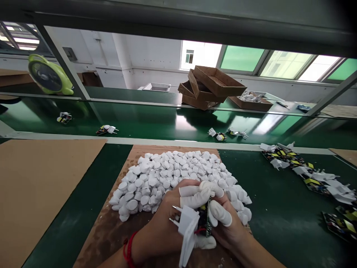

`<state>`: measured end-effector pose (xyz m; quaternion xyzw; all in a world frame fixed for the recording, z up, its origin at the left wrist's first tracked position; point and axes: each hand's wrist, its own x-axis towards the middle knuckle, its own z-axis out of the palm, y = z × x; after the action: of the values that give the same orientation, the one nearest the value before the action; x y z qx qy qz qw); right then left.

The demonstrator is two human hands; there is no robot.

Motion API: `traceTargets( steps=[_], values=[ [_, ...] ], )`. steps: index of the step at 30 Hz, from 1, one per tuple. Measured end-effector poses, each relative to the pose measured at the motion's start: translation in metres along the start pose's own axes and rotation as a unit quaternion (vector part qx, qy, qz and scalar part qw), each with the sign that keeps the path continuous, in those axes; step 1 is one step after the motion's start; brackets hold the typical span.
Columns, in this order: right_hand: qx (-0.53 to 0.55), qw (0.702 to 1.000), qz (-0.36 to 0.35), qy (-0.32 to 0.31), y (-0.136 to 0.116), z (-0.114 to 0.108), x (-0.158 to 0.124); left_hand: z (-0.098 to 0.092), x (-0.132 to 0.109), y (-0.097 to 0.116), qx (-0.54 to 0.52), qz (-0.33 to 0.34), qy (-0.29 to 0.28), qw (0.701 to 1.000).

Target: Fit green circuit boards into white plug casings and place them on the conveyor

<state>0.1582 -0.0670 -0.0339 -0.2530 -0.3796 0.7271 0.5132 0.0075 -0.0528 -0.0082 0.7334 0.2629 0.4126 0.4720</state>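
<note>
Both my hands are together over the near edge of a pile of small white rounded pieces (167, 171). White finger covers are on several of my fingers. My left hand (170, 212), with a red cord at the wrist, is closed on a circuit board (208, 217) held on edge. Joined to the board by a red wire is a white plug housing (187, 225), its two metal pins pointing left. My right hand (225, 219) pinches the same board from the right, near its upper part. Whatever lies between the fingertips at the top is hidden.
The pile lies on a brown cardboard sheet (97, 230). Several circuit boards with white plug housings (304, 167) lie at right. Beyond a pale rail (167, 143), more sit on a green belt (145, 119). Cardboard trays (212, 85) and a green fan (48, 74) stand behind.
</note>
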Motion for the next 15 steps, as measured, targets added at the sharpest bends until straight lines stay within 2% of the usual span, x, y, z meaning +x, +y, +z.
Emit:
traceTargets(
  steps=[2,4,6,10,15],
  values=[
    [-0.043,0.999,-0.012,0.027,0.002,-0.002,-0.001,0.000,0.001,0.005,-0.098,-0.047,0.008,0.994],
    [-0.085,0.994,-0.026,0.056,0.003,-0.003,-0.002,-0.001,0.003,0.011,-0.192,-0.113,-0.015,0.975],
    [-0.119,0.991,-0.015,0.058,0.001,-0.003,-0.002,-0.002,0.005,0.016,-0.254,-0.150,-0.049,0.954],
    [-0.140,0.990,0.020,0.006,-0.006,-0.002,0.000,-0.002,0.007,0.017,-0.295,-0.179,-0.067,0.936],
    [-0.137,0.990,-0.009,0.004,-0.008,-0.003,0.002,0.003,0.004,0.008,-0.350,-0.220,-0.060,0.909]
  ],
)
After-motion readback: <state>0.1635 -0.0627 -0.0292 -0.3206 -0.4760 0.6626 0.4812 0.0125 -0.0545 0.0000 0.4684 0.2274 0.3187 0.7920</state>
